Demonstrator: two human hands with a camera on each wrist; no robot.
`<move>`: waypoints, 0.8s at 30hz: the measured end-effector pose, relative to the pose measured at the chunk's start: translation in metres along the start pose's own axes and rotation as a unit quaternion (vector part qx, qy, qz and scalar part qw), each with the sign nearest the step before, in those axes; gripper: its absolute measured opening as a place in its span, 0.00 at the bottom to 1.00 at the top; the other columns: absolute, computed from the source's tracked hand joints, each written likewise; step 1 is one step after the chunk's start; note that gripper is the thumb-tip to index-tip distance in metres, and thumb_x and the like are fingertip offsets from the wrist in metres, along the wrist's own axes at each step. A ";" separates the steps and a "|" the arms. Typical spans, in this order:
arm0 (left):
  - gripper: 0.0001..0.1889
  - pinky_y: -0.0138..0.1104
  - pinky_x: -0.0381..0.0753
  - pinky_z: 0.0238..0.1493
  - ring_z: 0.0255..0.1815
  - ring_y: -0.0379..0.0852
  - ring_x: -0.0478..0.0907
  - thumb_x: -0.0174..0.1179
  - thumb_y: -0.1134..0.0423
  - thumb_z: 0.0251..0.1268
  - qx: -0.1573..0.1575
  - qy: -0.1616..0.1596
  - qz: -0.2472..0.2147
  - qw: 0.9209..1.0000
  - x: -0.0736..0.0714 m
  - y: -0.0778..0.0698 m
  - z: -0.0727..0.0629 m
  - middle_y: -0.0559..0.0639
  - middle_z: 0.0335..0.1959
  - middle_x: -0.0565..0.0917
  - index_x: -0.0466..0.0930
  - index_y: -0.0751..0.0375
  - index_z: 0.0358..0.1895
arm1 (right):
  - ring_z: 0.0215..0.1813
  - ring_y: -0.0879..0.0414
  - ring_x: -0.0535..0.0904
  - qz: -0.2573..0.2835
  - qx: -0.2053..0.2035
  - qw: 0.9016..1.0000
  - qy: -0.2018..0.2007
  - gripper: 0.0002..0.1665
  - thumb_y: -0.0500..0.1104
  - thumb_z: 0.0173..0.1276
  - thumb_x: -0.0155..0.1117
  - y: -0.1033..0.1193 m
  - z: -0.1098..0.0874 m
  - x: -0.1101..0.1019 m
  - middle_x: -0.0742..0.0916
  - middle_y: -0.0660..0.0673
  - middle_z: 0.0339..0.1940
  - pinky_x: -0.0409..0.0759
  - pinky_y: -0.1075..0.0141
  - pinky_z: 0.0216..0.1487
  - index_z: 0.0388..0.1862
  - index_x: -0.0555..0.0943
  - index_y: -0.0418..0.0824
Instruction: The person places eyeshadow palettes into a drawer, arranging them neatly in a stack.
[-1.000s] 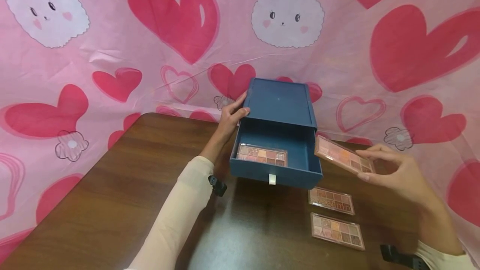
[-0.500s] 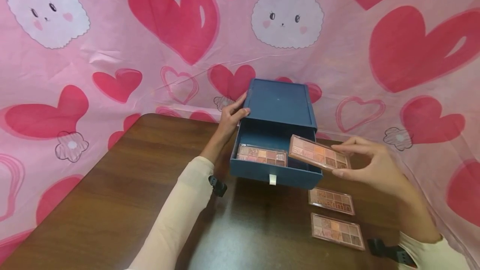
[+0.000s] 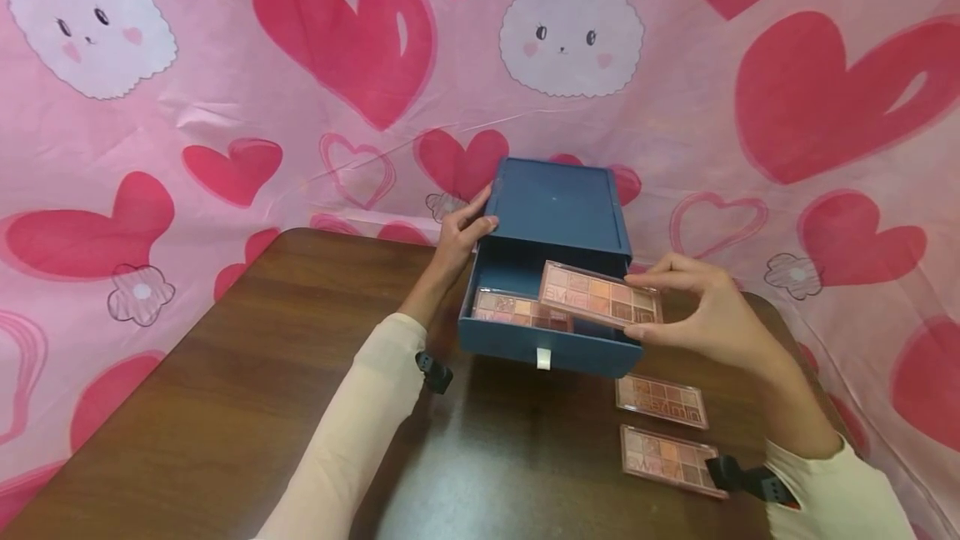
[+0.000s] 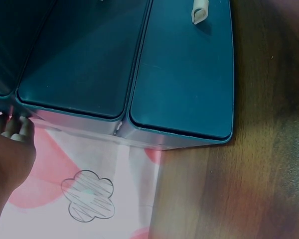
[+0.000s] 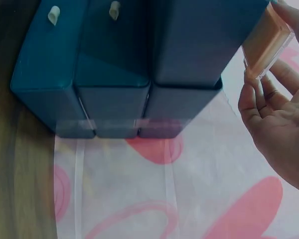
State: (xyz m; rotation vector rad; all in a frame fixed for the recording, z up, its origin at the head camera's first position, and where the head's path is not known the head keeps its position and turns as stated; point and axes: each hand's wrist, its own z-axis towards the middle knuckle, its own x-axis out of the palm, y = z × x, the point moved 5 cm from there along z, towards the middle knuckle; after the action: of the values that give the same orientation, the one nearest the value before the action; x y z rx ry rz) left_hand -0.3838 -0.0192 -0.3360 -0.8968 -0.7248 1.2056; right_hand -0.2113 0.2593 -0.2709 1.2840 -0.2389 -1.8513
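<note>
My right hand point(image 3: 697, 315) pinches an eyeshadow palette point(image 3: 592, 294) by its right end, thumb below and fingers above. The palette is tilted over the pulled-out top drawer point(image 3: 495, 342) of a blue drawer unit point(image 3: 558, 202). Another palette point(image 3: 498, 307) lies at the left inside that drawer, partly covered by the held one in the head view. Against the unit's left side rests my left hand point(image 3: 456, 236), fingers stretched along the wall and thumb by the front upper corner. In the right wrist view the held palette point(image 5: 266, 42) shows edge-on beside the drawer.
Two more palettes, one point(image 3: 662, 401) behind the other point(image 3: 663, 455), lie on the brown wooden table point(image 3: 225, 373) right of the unit. Below the open drawer are two closed drawers point(image 4: 182, 74). A pink heart-patterned cloth point(image 3: 375, 40) hangs close behind the table.
My right hand has carried the palette leftward from beside the drawer to over it, overlapping the palette inside. My left hand and the drawer unit have stayed in place.
</note>
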 end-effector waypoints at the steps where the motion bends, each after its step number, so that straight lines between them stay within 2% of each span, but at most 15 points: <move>1: 0.34 0.19 0.78 0.47 0.46 0.26 0.77 0.54 0.61 0.63 0.000 0.001 0.000 1.000 0.000 0.000 0.000 0.60 0.76 0.70 0.66 0.66 0.74 | 0.49 0.66 0.76 -0.003 -0.002 1.000 0.002 0.35 0.35 0.40 0.87 0.001 0.002 0.002 0.85 0.56 0.39 0.71 0.77 0.50 0.52 0.89 0.45; 4: 0.34 0.19 0.78 0.47 0.50 0.28 0.75 0.55 0.60 0.63 -0.003 0.001 0.000 1.000 0.001 0.000 0.001 0.59 0.77 0.69 0.66 0.65 0.75 | 0.46 0.64 0.75 -0.010 -0.010 1.000 0.010 0.35 0.36 0.41 0.87 0.004 0.006 0.006 0.84 0.56 0.39 0.72 0.75 0.46 0.53 0.89 0.46; 5: 0.34 0.19 0.77 0.43 0.49 0.29 0.75 0.55 0.60 0.63 -0.004 0.000 0.002 1.000 0.001 0.000 0.001 0.58 0.77 0.69 0.66 0.65 0.75 | 0.45 0.64 0.74 -0.012 -0.013 1.000 0.013 0.35 0.37 0.41 0.87 0.005 0.008 0.008 0.84 0.56 0.38 0.73 0.73 0.45 0.53 0.89 0.46; 7: 0.34 0.18 0.76 0.45 0.53 0.31 0.73 0.55 0.60 0.64 -0.004 0.001 -0.002 1.000 0.001 -0.001 0.001 0.58 0.77 0.68 0.65 0.65 0.75 | 0.42 0.62 0.73 -0.015 -0.017 1.000 0.019 0.34 0.38 0.42 0.87 0.008 0.011 0.011 0.83 0.55 0.37 0.73 0.71 0.43 0.54 0.89 0.46; 9: 0.34 0.19 0.75 0.39 0.53 0.34 0.73 0.55 0.61 0.64 -0.004 0.001 -0.004 1.000 0.002 -0.001 0.001 0.58 0.76 0.69 0.66 0.64 0.75 | 0.41 0.61 0.72 -0.018 -0.017 0.999 0.027 0.34 0.40 0.44 0.87 0.009 0.015 0.015 0.83 0.55 0.37 0.72 0.69 0.41 0.54 0.89 0.47; 11: 0.33 0.19 0.76 0.40 0.54 0.37 0.73 0.55 0.61 0.64 -0.002 0.002 -0.008 1.000 0.002 -0.001 0.001 0.58 0.76 0.69 0.66 0.64 0.75 | 0.41 0.61 0.72 -0.021 -0.014 0.999 0.038 0.33 0.41 0.45 0.87 0.010 0.019 0.018 0.83 0.56 0.37 0.72 0.68 0.41 0.54 0.89 0.47; 16: 0.33 0.19 0.76 0.54 0.58 0.36 0.73 0.55 0.61 0.64 -0.004 0.005 -0.015 1.000 0.002 -0.002 0.000 0.56 0.77 0.69 0.66 0.62 0.75 | 0.41 0.59 0.72 -0.022 -0.016 0.998 0.064 0.31 0.44 0.47 0.86 0.013 0.029 0.028 0.83 0.56 0.38 0.74 0.69 0.36 0.54 0.89 0.46; 20: 0.33 0.19 0.76 0.55 0.57 0.35 0.74 0.56 0.62 0.64 -0.005 0.004 -0.018 1.000 0.002 -0.001 0.000 0.56 0.76 0.70 0.67 0.61 0.75 | 0.40 0.57 0.73 -0.014 -0.024 0.996 0.082 0.31 0.45 0.48 0.86 0.015 0.037 0.037 0.83 0.54 0.38 0.76 0.68 0.33 0.54 0.89 0.45; 24: 0.33 0.20 0.75 0.60 0.65 0.38 0.73 0.56 0.65 0.64 0.001 0.001 -0.037 0.999 0.002 -0.002 0.000 0.58 0.77 0.69 0.67 0.66 0.74 | 0.40 0.54 0.74 -0.025 -0.026 0.994 0.103 0.31 0.46 0.48 0.85 0.017 0.043 0.047 0.83 0.53 0.38 0.75 0.67 0.34 0.54 0.89 0.44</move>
State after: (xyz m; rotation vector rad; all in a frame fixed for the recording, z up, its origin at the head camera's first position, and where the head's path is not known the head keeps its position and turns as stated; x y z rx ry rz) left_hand -0.3829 -0.0174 -0.3346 -0.8609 -0.7492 1.1396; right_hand -0.2434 0.2018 -0.2732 1.4436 -0.0487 -1.7393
